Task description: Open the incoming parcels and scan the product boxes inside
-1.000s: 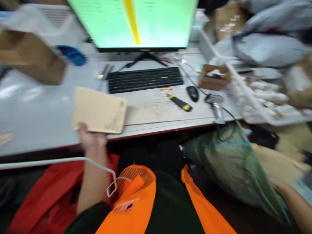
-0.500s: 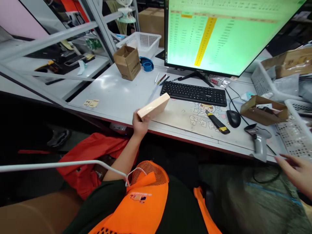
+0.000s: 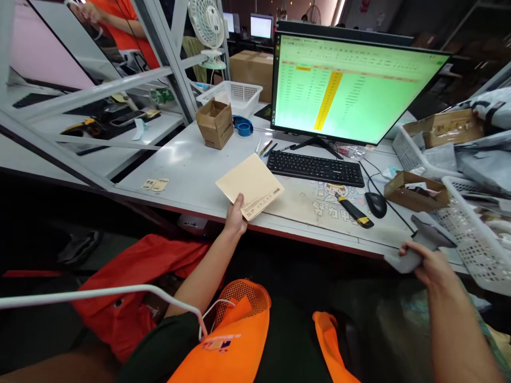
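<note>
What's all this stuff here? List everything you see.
Long smooth desk: 1, white, centre
Flat rectangular carton: 1, cream, over desk's front
Handheld plastic scanner: 1, grey, desk's right front
Wide monitor: 1, black-framed, desk's back
Rectangular plastic keyboard: 1, black, below monitor
Rounded plastic mouse: 1, black, right of keyboard
Long-handled cutter: 1, black and yellow, left of mouse
Open cardboard boxes: 2, brown, desk's left and right
Perforated plastic baskets: 3, white, one back, two right
Small fan: 1, white, upper left
Crumpled fabric item: 1, red, below desk
Left hand: 1, bare, holding carton
Right hand: 1, bare, holding scanner
</note>
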The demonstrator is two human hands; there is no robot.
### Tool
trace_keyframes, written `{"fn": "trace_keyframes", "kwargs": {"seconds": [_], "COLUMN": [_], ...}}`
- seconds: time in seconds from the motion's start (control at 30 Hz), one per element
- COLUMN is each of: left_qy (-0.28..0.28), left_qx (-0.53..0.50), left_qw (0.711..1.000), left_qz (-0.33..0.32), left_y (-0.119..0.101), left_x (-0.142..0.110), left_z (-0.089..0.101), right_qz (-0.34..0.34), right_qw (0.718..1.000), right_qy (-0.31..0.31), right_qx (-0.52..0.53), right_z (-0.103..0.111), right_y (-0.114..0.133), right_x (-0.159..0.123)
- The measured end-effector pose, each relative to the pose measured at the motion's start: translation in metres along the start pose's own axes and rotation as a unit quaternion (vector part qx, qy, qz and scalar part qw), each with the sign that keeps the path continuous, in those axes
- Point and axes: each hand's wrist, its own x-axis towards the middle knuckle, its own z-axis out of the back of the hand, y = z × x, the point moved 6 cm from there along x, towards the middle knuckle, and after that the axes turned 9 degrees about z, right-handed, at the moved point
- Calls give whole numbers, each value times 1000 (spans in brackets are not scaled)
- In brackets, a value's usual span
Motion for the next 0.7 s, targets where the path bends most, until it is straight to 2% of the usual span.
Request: {"fn": "trace_keyframes", "kwargs": {"seconds": [0.07, 0.17, 0.27, 0.33, 0.4, 0.43, 0.57, 0.7], "left_qy": [13, 45, 90, 107, 103, 93, 34, -3], "left_qx": [-44, -16, 39, 68, 90, 99, 136, 158], "left_qw": [999, 998, 993, 989, 987, 987, 982, 972], "left_qz": [10, -36, -72, -77, -82, -87, -126, -176], "left_y": [9, 23, 38, 45, 44, 40, 12, -13], "left_x": [-4, -15, -27, -31, -28, -23, 5, 25], "left_z": [-16, -41, -61, -64, -56, -48, 2, 39], "right_qz": [-23, -17, 20, 44, 47, 44, 16, 16], "right_qw": [995, 984, 968, 966, 971, 979, 998, 981], "right_qy": [73, 172, 247, 253, 230, 198, 21, -50], "right_qx": [63, 51, 28, 30, 34, 32, -50, -187], "right_z": [-36, -96, -144, -155, -147, -135, -60, 2], "right_y": [23, 64, 94, 100, 90, 80, 24, -21], "right_x": [-38, -83, -100, -97, -85, -75, -13, 49]}}
